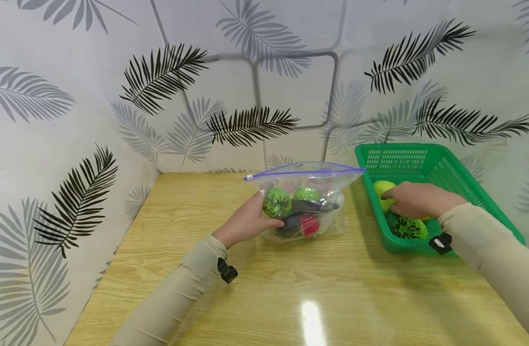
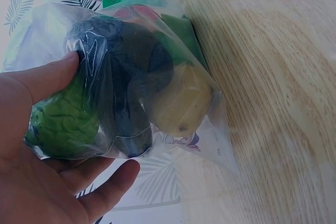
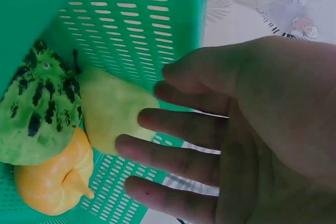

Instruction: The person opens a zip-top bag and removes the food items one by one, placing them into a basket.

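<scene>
My left hand (image 1: 247, 221) grips the side of a clear zip bag (image 1: 333, 223), thumb in front and fingers behind. Its purple-edged top stands at least partly open. Through the plastic show green round pieces, a dark eggplant shape (image 1: 305, 207), a red piece (image 1: 309, 224) and, in the left wrist view, a tan potato-like piece (image 2: 181, 100). My right hand (image 1: 422, 198) reaches into the green basket (image 1: 485, 187), fingers spread and nearly straight beside a yellow-green pear (image 3: 113, 108). Whether the fingertips touch the pear is hard to tell.
Inside the basket, a green gourd with dark spots (image 3: 42, 111) leans on a small orange pumpkin (image 3: 55, 179). Basket and bag stand on a wooden table (image 1: 264, 288), with a leaf-patterned sheet (image 1: 290, 96) behind.
</scene>
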`<state>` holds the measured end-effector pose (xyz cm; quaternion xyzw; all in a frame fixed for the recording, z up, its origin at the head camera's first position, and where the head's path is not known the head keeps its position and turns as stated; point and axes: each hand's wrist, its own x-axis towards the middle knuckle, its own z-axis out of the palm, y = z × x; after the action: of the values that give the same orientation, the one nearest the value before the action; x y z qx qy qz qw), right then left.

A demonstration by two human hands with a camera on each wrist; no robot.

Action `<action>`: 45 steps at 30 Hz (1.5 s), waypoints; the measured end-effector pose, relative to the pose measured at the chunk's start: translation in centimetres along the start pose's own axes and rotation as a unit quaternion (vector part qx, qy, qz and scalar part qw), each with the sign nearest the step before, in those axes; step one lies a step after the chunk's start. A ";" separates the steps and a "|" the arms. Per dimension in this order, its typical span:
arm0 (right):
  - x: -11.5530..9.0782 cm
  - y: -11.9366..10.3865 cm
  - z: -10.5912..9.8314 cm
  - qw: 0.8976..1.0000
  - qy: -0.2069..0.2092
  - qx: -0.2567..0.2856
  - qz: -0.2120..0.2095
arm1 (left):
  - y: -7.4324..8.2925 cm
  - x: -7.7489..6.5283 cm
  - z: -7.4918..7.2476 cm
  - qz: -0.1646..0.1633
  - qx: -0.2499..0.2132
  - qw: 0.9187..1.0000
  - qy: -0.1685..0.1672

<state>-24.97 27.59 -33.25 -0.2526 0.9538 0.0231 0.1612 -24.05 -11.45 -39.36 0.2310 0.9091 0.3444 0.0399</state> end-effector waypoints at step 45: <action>7.5 -13.5 -8.1 0.975 0.110 0.024 -0.189 | 0.2 0.0 0.0 -0.008 -0.006 1.000 -0.017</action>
<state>-26.90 11.21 -27.44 -0.4254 0.9009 -0.0590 0.0629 -23.92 -11.32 -39.23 0.2289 0.9080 0.3457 0.0597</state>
